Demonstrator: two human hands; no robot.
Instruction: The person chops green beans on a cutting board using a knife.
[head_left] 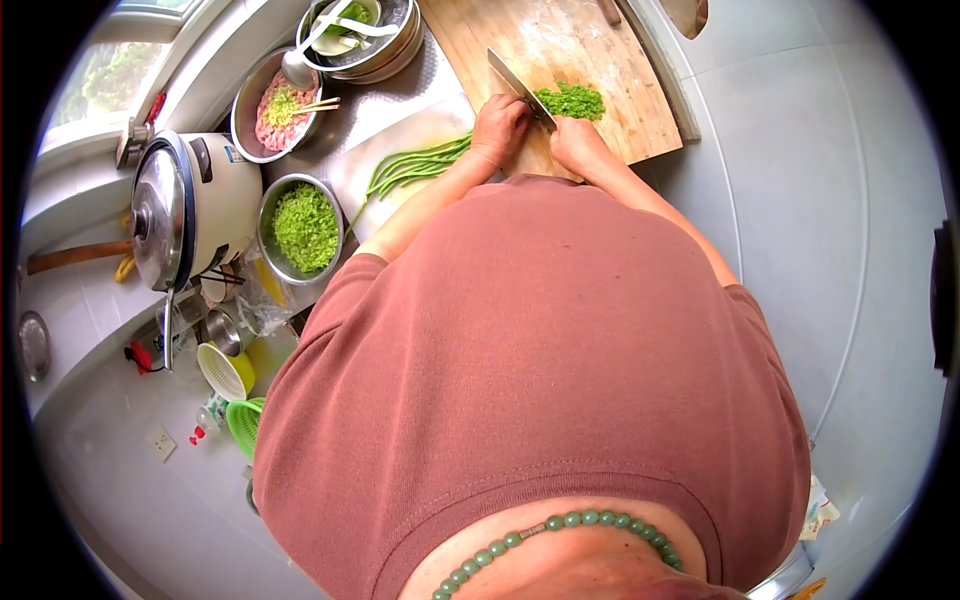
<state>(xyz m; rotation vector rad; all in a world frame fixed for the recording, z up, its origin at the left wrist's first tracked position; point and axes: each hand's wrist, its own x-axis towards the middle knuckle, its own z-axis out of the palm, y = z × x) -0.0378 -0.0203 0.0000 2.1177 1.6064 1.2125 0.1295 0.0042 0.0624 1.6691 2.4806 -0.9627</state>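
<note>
On the wooden cutting board (640, 110), my right hand (572, 142) is closed on the handle of a knife (515, 78), whose blade points to the upper left. Beside the blade, my left hand (501, 122) presses on the green beans, fingers curled. Long green beans (415, 166) trail out to the left of that hand. To the right of the blade lies a pile of finely chopped beans (572, 101).
Left of the board stand a bowl of chopped greens (305, 228), a bowl of minced meat (275, 112) with chopsticks, and stacked bowls (375, 60). A rice cooker (215, 200) and a yellow basket (225, 372) are farther left.
</note>
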